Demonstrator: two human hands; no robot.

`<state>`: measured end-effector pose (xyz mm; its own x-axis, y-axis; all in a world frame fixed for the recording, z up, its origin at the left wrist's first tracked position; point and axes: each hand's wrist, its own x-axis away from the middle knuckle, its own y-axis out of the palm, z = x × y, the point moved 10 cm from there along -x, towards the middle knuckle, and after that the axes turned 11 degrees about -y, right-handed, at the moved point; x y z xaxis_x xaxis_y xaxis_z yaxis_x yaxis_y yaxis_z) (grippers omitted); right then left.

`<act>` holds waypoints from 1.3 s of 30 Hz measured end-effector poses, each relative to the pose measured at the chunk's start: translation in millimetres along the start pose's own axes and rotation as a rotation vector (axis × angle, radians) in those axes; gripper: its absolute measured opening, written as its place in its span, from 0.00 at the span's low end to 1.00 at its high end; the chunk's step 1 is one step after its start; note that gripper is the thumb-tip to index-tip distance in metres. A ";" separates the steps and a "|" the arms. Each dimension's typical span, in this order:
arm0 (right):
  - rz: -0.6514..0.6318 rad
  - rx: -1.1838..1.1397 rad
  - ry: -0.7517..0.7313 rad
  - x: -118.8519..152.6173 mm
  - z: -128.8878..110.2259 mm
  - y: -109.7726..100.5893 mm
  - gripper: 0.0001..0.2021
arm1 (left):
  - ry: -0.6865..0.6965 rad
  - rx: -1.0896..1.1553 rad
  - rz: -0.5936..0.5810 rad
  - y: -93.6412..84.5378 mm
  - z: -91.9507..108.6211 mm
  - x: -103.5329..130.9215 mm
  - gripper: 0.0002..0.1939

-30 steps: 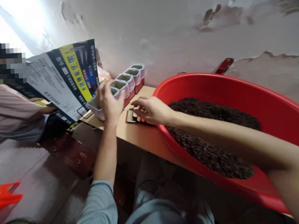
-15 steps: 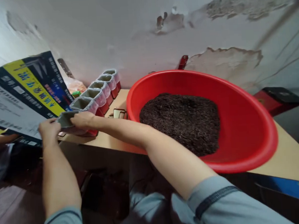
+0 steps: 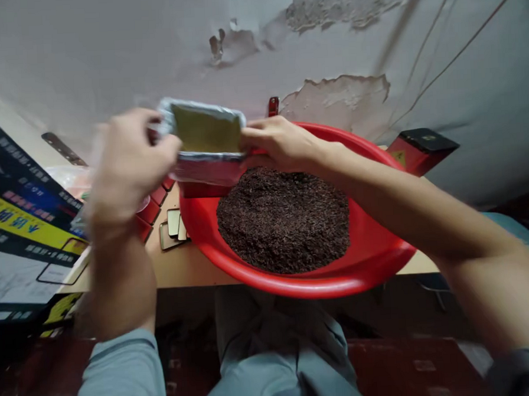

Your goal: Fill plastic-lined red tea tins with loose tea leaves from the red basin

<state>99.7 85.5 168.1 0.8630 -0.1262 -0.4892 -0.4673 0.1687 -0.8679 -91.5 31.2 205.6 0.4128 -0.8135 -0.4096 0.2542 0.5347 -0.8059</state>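
A red rectangular tin (image 3: 206,186) lined with a clear plastic bag is held up over the left part of a red basin (image 3: 296,288). Its gold-coloured inside faces me. My left hand (image 3: 133,160), smeared by motion, grips the tin's left end at the folded bag edge. At the opposite end, the fingers of my right hand (image 3: 277,139) hold the rim. Below lies a heap of dark loose leaves, like dry tea (image 3: 283,220), in the basin.
Several red tins (image 3: 149,211) stand left of the basin, partly behind my left hand. Small gold-coloured lids (image 3: 173,223) lie on the table (image 3: 180,276). A printed cardboard box (image 3: 22,228) leans at left. A red-and-black tin (image 3: 425,148) is tilted at right.
Both hands have lifted the lined tin from the near end of the row and carried it right, over the basin. The view has turned to the right.
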 end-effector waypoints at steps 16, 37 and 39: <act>-0.047 -0.184 0.698 182.8 171.6 72.8 0.33 | -0.016 -0.090 -0.771 235.4 29.0 -25.6 0.36; -0.538 -0.020 1.197 285.1 221.4 170.1 0.45 | -0.032 -0.059 -0.807 257.1 28.2 -25.1 0.36; -0.530 -0.028 1.174 283.7 219.9 172.1 0.43 | -0.056 -0.036 -0.830 260.0 27.6 -23.4 0.35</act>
<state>306.4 293.7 -101.0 0.2655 -0.9533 0.1437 -0.1368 -0.1848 -0.9732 -10.9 195.6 17.4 0.1467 -0.9270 0.3452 0.4679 -0.2425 -0.8499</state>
